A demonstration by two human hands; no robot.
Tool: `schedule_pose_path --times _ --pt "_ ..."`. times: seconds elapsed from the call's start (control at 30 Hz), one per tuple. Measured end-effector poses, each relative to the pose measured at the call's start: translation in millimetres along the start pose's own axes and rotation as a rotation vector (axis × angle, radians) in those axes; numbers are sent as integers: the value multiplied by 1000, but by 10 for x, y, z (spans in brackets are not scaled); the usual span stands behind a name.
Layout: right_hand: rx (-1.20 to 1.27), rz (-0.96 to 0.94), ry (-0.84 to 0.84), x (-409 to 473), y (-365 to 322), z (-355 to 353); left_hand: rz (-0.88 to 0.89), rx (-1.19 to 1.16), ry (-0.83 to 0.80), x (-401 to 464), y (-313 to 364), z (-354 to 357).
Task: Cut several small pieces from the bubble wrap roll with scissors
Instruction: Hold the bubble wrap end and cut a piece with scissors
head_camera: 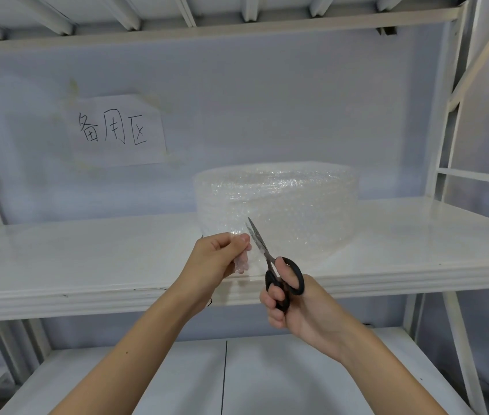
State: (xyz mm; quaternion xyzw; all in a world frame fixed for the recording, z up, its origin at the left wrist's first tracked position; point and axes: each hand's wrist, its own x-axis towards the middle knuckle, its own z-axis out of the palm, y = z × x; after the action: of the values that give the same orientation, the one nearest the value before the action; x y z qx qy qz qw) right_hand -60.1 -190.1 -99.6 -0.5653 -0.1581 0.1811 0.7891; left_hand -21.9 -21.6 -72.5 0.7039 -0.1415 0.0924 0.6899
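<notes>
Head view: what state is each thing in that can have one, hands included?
Clear bubble wrap roll: standing on end on the white metal shelf, loose end pulled toward the person.
Black-handled steel scissors: blades slightly parted at the loose end's edge.
Left hand: pinches the loose end.
Right hand: grips the scissors' handles.
White paper sign with handwriting: stuck on the back wall, corners curling.

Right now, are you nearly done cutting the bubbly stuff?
Not nearly. No cut pieces lie on the shelf yet. The left hand pinches the loose end of the bubble wrap roll, and the right hand holds the scissors, blades at the wrap. All the small pieces are probably left to cut.
</notes>
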Motion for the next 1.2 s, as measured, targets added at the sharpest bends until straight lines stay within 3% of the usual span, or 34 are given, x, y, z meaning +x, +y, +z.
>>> schedule_pose_path --times 0.3,1.2 --pt "-28 -53 61 -9 -18 26 -5 -3 3 14 22 16" --pt "-41 -41 15 -7 -34 -56 24 -1 -14 -18 21 44"
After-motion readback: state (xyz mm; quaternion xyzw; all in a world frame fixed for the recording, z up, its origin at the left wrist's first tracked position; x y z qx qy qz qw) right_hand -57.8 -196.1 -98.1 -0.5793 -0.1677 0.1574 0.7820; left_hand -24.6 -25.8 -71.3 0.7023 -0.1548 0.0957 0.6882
